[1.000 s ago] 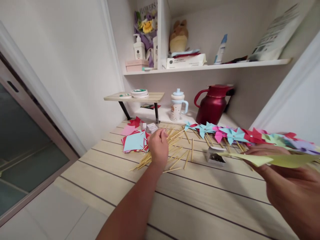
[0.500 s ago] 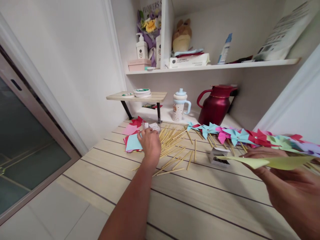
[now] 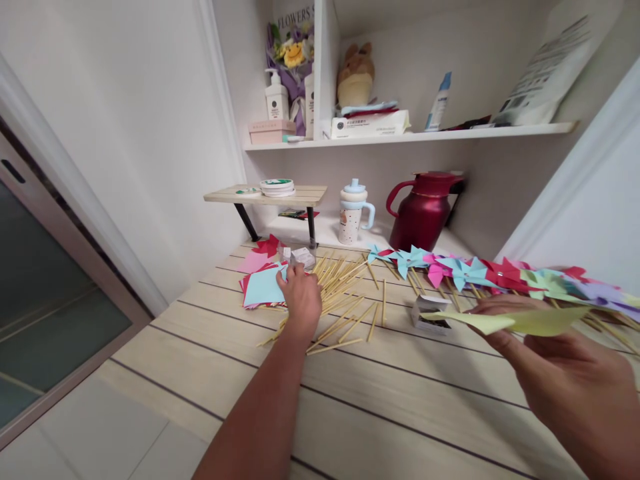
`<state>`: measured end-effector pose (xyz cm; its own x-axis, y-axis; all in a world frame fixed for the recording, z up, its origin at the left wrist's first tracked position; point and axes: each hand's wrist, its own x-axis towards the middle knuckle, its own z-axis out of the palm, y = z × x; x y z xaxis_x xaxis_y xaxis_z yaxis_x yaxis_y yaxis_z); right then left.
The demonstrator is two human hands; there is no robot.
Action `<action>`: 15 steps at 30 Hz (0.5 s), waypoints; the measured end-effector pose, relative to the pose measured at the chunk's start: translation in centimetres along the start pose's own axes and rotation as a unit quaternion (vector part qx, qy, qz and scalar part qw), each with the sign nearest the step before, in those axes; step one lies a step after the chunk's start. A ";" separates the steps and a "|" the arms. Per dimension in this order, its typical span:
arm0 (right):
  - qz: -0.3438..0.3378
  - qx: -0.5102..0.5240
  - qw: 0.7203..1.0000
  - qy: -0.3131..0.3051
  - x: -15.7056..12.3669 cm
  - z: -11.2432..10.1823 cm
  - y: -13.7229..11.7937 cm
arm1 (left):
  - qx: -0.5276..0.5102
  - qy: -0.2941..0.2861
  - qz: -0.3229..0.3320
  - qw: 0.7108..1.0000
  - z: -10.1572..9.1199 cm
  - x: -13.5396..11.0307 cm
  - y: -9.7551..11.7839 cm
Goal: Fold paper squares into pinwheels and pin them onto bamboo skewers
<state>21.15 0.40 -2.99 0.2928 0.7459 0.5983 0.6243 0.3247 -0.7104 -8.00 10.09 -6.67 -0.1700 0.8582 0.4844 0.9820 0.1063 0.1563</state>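
Observation:
My left hand [image 3: 303,295] is low over the table with its fingers curled down, between a stack of square paper sheets with a light blue one [image 3: 264,288] on top and a loose pile of thin wooden sticks [image 3: 343,280]. Its fingertips are partly hidden, so what they pinch, if anything, is unclear. My right hand [image 3: 565,373] holds a folded pale yellow-green paper pinwheel [image 3: 545,321] above the table on the right. Just left of that paper stands a small open white box [image 3: 431,313] with dark contents.
Finished pinwheels [image 3: 467,272] on sticks lie in a row along the back right. Behind are a red jug [image 3: 423,213], a lidded cup [image 3: 351,217] and a small raised wooden stand [image 3: 310,195]. Small clear packets [image 3: 301,256] lie beyond my left hand. A shelf [image 3: 425,135] runs above.
The view has shifted slightly, moving the scene left. My left hand has drawn a little away from the blue sheet. My right hand still holds the yellow-green paper.

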 end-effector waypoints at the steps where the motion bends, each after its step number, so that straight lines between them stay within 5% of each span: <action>1: 0.003 0.010 1.000 -0.006 0.0 0.1 0.0 | 0.005 -0.003 -0.002 1.000 0.0 0.0 0.0; 15: 0.012 0.004 1.000 -0.012 -0.3 -0.1 0.1 | 0.049 -0.030 0.023 0.998 -0.7 -0.2 1.1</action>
<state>21.19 0.11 -3.17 0.2901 0.7679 0.5711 0.6119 0.3100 -0.7276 -6.98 9.65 -6.05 -0.1225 0.8918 0.4356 0.9925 0.1125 0.0487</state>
